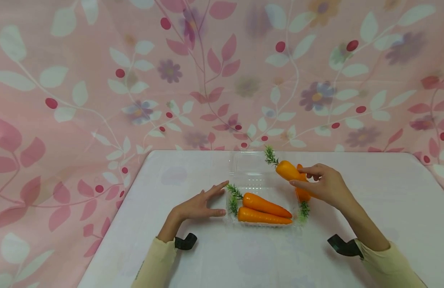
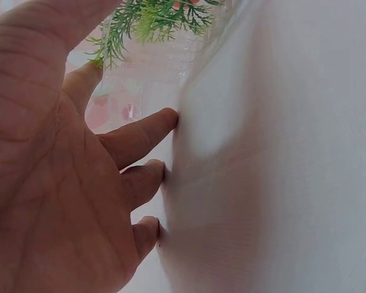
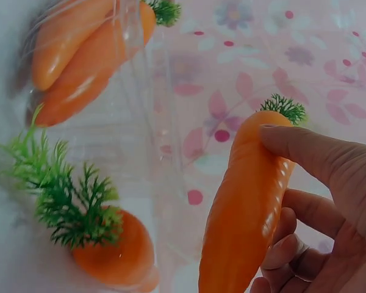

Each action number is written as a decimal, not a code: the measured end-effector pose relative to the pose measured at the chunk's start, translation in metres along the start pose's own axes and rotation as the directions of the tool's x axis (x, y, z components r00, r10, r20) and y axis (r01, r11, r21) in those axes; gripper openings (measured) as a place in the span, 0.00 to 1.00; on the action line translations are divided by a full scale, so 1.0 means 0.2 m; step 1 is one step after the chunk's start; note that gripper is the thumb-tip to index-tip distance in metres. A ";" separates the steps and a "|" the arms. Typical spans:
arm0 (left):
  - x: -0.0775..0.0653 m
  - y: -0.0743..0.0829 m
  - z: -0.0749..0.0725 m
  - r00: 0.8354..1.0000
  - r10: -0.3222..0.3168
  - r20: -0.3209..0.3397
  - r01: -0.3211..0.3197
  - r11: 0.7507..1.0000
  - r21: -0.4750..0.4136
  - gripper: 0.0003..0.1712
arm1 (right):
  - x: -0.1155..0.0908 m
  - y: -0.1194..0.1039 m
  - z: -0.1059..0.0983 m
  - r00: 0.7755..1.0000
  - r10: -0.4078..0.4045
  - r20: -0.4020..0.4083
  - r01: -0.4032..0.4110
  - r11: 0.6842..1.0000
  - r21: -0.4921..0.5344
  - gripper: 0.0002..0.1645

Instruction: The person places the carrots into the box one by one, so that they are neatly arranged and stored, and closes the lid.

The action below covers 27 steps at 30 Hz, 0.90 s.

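Note:
My right hand (image 1: 328,186) pinches an orange toy carrot (image 1: 287,171) between thumb and fingers, above the back right of a clear plastic container (image 1: 258,184). The carrot's green top points to the back left; the right wrist view shows its ridged body (image 3: 247,201). My left hand (image 1: 198,206) has its fingers spread at the container's left side, with thumb and index near its edge. Inside lie two carrots (image 1: 265,205) side by side, green tops to the left. Another carrot (image 1: 303,195) lies by the container's right side, its leaves (image 3: 79,201) toward the front, partly hidden behind the right hand's carrot.
The container's lid (image 1: 247,162) is folded back behind it. Everything stands on a white-covered table (image 1: 222,256), with a pink floral cloth (image 1: 222,80) hanging at its back edge. Black wrist mounts (image 1: 346,246) stick out from both sleeves.

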<state>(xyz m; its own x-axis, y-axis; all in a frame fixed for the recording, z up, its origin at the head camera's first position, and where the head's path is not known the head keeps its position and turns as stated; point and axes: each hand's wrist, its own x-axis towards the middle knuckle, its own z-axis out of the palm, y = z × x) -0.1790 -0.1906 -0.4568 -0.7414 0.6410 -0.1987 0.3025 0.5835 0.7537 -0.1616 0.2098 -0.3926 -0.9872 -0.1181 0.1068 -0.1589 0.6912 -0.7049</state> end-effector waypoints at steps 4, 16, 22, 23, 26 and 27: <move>0.00 0.00 0.00 1.000 0.000 -0.002 0.000 1.000 0.006 0.53 | 0.01 -0.05 0.02 1.000 -0.002 0.015 0.002 1.000 0.031 0.33; 0.00 0.01 0.00 1.000 -0.007 0.005 0.007 1.000 -0.008 0.53 | 0.06 -0.13 0.11 0.997 -0.049 0.058 0.048 0.999 0.016 0.31; 0.00 0.00 0.00 1.000 -0.016 0.005 0.016 1.000 -0.018 0.53 | 0.08 -0.16 0.15 0.996 -0.042 0.076 0.040 0.999 0.029 0.30; 0.01 0.00 0.00 1.000 -0.016 0.004 0.016 1.000 -0.019 0.53 | 0.08 -0.16 0.16 0.996 -0.044 0.076 0.041 0.999 0.035 0.29; 0.01 0.00 0.00 1.000 -0.013 0.003 0.013 1.000 -0.017 0.53 | 0.08 -0.16 0.19 0.995 -0.063 0.071 0.060 0.997 0.038 0.29; 0.01 0.00 0.00 1.000 -0.011 0.003 0.012 1.000 -0.016 0.53 | 0.08 -0.16 0.20 0.995 -0.071 0.068 0.069 0.997 0.036 0.29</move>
<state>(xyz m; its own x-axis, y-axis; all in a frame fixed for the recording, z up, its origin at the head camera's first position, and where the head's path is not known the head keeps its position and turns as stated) -0.1797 -0.1899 -0.4575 -0.7429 0.6358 -0.2093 0.2845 0.5830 0.7610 -0.1725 0.1579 -0.3961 -0.9705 -0.2154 0.1084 -0.2259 0.6552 -0.7209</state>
